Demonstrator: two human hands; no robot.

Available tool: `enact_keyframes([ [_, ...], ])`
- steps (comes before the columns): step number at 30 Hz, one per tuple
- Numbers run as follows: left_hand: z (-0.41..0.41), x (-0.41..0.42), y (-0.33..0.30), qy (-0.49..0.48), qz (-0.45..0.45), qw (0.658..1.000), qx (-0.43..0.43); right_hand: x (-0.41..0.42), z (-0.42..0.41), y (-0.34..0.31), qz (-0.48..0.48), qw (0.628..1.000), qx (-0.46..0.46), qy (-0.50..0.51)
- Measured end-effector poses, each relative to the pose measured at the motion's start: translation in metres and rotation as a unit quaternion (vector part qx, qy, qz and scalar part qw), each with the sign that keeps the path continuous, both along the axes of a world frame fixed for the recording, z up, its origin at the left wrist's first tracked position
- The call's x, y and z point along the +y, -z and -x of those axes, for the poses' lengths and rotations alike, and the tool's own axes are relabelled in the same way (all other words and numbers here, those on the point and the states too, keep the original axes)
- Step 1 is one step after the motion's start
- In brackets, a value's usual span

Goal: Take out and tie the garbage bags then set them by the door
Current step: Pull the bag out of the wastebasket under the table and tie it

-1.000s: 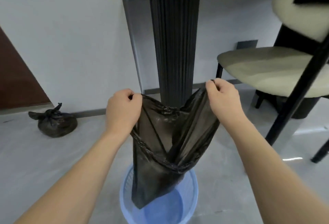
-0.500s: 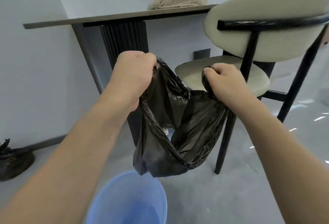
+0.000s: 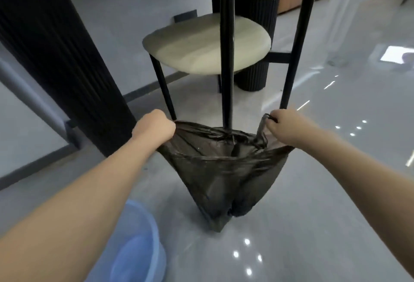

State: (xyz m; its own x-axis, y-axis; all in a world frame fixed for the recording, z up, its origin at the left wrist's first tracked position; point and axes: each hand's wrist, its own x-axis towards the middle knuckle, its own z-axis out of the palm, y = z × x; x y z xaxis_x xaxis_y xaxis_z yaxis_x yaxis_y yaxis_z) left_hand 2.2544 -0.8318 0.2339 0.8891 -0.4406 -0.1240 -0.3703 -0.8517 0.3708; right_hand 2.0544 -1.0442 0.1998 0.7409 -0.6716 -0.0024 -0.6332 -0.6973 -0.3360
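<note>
While our left hand (image 3: pixel 154 127) clenched one edge of the black garbage bag (image 3: pixel 220 176) and our right hand (image 3: pixel 282 127) pinched the opposite edge, we held the bag stretched wide between them, hanging just in front of the chair (image 3: pixel 206 46). Its mouth gaped open toward us and its bottom corner hung close to the glossy grey floor (image 3: pixel 313 214); whether it touched, we could not tell. To the left of the chair and nearer to us stood the blue bin (image 3: pixel 139 248), apart from the bag.
</note>
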Motion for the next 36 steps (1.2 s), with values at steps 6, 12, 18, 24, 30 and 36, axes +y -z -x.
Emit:
enact_keyframes([
  [6,0.008,-0.010,0.051,0.086,-0.308,0.933,-0.164,-0.031,0.047,0.056,0.023,0.997,0.020,0.069],
  [12,0.062,-0.071,0.069,0.425,-0.170,0.889,0.010,-0.026,0.061,0.051,0.007,0.994,-0.085,0.072],
  [18,0.071,-0.115,0.120,0.448,-0.159,0.876,-0.083,-0.025,0.071,0.015,0.071,0.982,-0.154,0.081],
  [24,0.055,-0.103,0.114,0.390,-0.167,0.902,-0.085,-0.040,0.094,0.029,0.041,0.978,0.109,0.173],
  [30,0.067,-0.089,0.093,0.404,-0.150,0.902,0.023,-0.014,0.086,-0.015,-0.208,0.961,0.153,0.102],
  [36,0.079,-0.085,0.079,0.393,-0.133,0.909,0.044,0.049,0.017,0.042,0.057,0.955,0.276,-0.096],
])
